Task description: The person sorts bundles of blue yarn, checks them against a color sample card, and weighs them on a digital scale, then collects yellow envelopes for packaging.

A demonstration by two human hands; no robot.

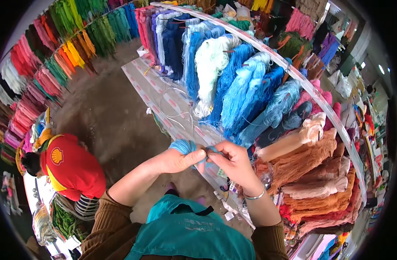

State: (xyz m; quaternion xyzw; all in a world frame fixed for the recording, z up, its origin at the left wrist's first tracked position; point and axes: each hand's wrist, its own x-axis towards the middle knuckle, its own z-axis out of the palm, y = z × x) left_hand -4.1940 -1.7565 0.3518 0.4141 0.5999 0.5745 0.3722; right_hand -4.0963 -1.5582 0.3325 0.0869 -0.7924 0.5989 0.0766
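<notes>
A small bundle of light blue yarn [183, 146] is wound around my left hand [181, 160], over the fingers. The left thumb points toward my right hand [231, 160], and its tip presses near the right fingertips. Between the two hands, the right thumb and forefinger pinch blue yarn close to the left thumb tip. Exactly how the strand runs there is hard to make out. Just beyond my hands, blue yarn hanks [246, 95] hang along a rack, with a pale, nearly white hank [211, 69] among them.
A white curved rail [289, 65] runs above the hanks. Peach and rust-coloured hanks [311, 173] hang at my right. A shelf [163, 104] with patterned covering lies under the rack. At left, a person in a red shirt [75, 164] bends over. More coloured hanks [46, 80] line the wall.
</notes>
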